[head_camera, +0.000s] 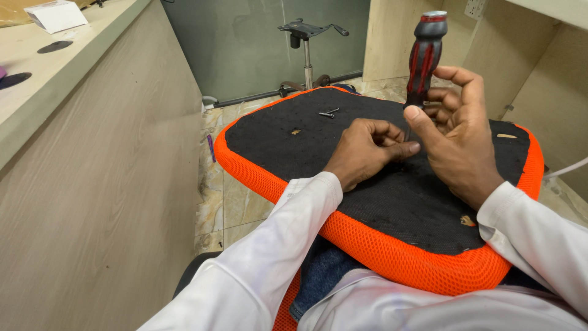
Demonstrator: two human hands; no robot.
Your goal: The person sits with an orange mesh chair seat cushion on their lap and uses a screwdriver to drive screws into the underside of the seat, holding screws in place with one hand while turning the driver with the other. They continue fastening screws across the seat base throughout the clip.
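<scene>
White sleeves nearest camera, crossing lap toward upturned chair seat (pixel 306 202): black fabric underside, orange mesh edging, resting on knees, a few small tan scraps stuck on it. Left hand (pixel 367 152) curled tight, fingertips pinched low around screwdriver shaft where it meets black fabric. Right hand (pixel 456 138) wrapped loosely round lower end of screwdriver (pixel 424 58) handle, thumb and fingers closed on it. Screwdriver upright, red-and-black ribbed grip, grey cap on top, tip down near seat centre-right; tip itself hidden by fingers. Loose screws (pixel 329 113) lying on black fabric toward far edge, well apart from both hands. White flat box (pixel 56 15) on beige tabletop (pixel 67 67) top left, beside dark round discs. Chair base with gas-lift column and metal mounting plate (pixel 306 37) standing on tiled floor beyond seat. Purple pen (pixel 211 148) on floor left of seat.
</scene>
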